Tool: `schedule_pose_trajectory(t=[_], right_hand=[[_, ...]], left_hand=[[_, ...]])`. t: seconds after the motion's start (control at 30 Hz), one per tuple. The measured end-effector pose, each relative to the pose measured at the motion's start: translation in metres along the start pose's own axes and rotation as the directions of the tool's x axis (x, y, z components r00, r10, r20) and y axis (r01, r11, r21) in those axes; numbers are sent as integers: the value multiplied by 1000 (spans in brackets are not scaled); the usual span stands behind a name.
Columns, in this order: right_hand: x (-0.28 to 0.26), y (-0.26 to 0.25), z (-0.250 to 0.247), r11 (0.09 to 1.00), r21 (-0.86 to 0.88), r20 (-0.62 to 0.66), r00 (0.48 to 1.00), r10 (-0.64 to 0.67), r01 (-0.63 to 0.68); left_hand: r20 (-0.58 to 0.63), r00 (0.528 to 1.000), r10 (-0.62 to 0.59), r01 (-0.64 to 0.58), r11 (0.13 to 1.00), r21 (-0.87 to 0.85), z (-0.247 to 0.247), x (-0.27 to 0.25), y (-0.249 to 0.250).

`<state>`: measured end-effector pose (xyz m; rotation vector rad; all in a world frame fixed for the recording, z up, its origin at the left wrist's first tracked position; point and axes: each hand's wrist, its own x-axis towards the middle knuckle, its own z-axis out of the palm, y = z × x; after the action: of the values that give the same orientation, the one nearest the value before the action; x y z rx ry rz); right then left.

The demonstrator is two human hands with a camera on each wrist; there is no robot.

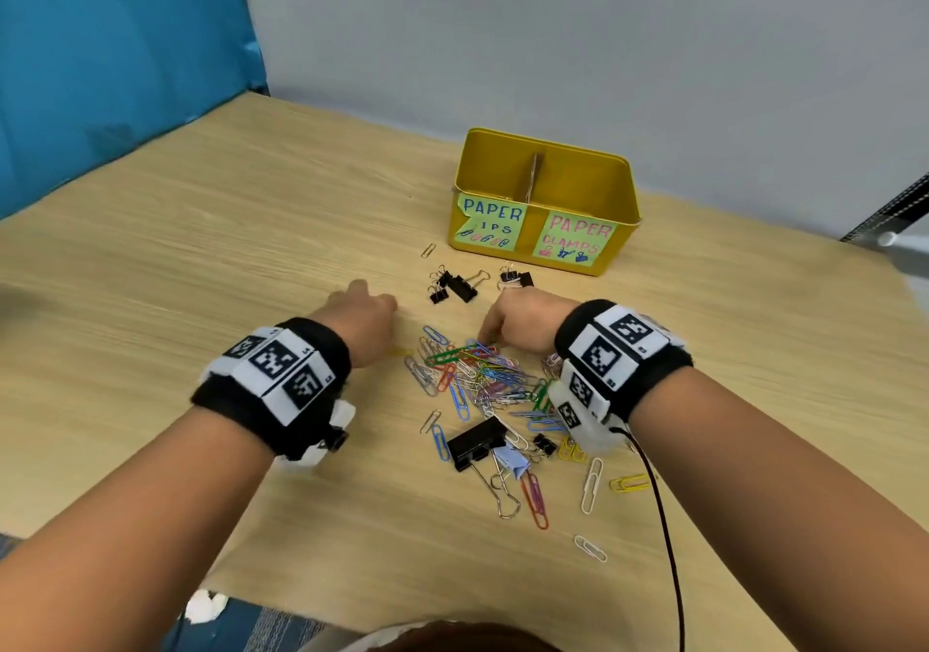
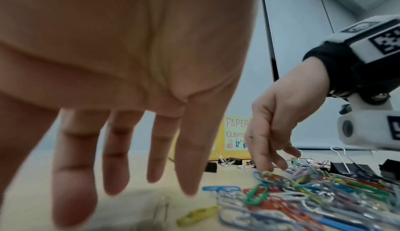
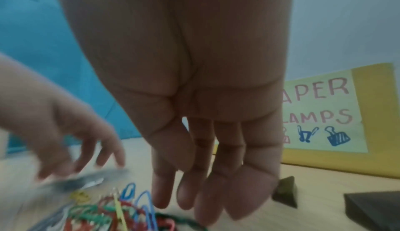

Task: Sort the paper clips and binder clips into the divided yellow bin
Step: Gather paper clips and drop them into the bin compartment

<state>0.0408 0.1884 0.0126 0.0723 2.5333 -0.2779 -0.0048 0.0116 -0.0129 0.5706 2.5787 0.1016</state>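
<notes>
Nearest, a large black binder clip [image 1: 475,442] lies at the close edge of the paper clip heap [image 1: 482,380] on the wooden table [image 1: 176,249]. Just beyond — the left hand [image 1: 364,322] hovers at the heap's left edge, fingers straight and spread, holding nothing. The right hand [image 1: 523,324] hangs over the heap's far side, fingers pointing down at the clips, nothing gripped. Past both hands lie small black binder clips [image 1: 455,284], then the yellow bin [image 1: 545,209] — divider upright, nothing visible inside from this angle.
</notes>
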Motion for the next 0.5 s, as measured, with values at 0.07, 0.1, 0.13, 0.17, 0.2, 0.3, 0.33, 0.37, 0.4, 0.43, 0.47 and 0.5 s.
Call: schedule_pose_trajectory(t=[0.07, 0.1, 0.13, 0.17, 0.2, 0.3, 0.33, 0.37, 0.4, 0.43, 0.47, 0.5], right_hand=[[-1, 0, -4, 998, 56, -21, 1000, 1, 0], [1, 0, -6, 997, 73, -50, 999, 8, -4], [4, -1, -6, 997, 81, -74, 997, 18, -12], [7, -2, -6, 996, 83, -91, 996, 21, -14], [8, -4, -3, 997, 78, -90, 996, 21, -14], [6, -6, 8, 999, 24, 4, 999, -39, 39], [3, -6, 10, 998, 6, 56, 997, -62, 61], [-1, -5, 12, 996, -1, 96, 991, -89, 89], [-3, -3, 13, 994, 1, 125, 987, -105, 106], [-4, -1, 12, 993, 2, 144, 983, -115, 116], [-4, 2, 12, 994, 5, 153, 982, -112, 112], [-5, 4, 11, 995, 16, 148, 984, -101, 100]], left_hand=[[21, 1000, -19, 20, 999, -26, 6, -5, -1], [17, 1000, 3, -3, 999, -51, 10, -6, 3], [13, 999, 42, -41, 996, -81, 13, -6, 9], [24, 996, 90, -87, 989, -119, 14, -6, 15], [39, 989, 141, -133, 977, -164, 14, -5, 21], [3, 990, 142, -131, 922, -364, -3, 6, 26], [-65, 994, 91, -110, 903, -415, -12, 12, 25], [-140, 989, 41, -99, 896, -434, -21, 21, 23], [-199, 980, 16, -98, 907, -410, -29, 31, 22], [-232, 972, 18, -103, 928, -359, -35, 42, 21], [-241, 970, 39, -109, 952, -287, -40, 51, 22], [-221, 973, 70, -117, 972, -206, -42, 60, 24]])
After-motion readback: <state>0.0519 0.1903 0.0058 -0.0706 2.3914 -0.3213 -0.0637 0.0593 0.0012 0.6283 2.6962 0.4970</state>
